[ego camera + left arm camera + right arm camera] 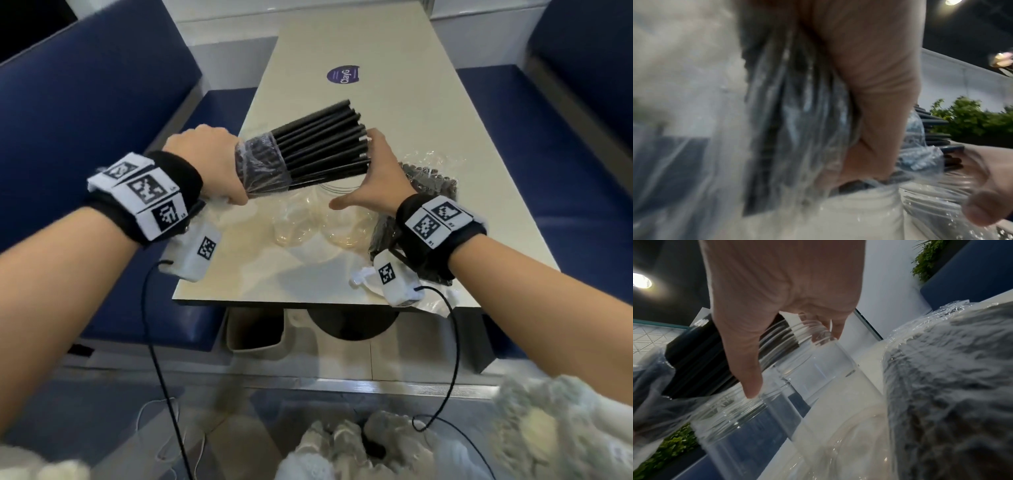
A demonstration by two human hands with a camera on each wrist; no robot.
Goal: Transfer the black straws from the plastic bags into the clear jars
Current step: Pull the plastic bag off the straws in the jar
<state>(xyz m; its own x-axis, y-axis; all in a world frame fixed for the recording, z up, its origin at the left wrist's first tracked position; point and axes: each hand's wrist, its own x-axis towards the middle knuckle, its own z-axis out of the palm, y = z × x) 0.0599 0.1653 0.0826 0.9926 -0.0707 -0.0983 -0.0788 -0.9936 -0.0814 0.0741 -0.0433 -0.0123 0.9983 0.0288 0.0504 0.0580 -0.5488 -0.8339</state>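
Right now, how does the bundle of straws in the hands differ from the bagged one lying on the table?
The held straw bundle is up in the air over the clear jars; the bagged bundle lies on the table.

The held straw bundle sticks halfway out of its plastic bag; the bagged bundle looks fully wrapped.

The left hand grips the held one, the right hand steadying its ends; nothing touches the bagged bundle.

Both are black straws.

Left hand [209,161] fingers: hiding behind the plastic bag [262,164]. Straw bundle [325,144] lower ends: blurring inside that bag. Right fingertips: disappearing behind the bundle.
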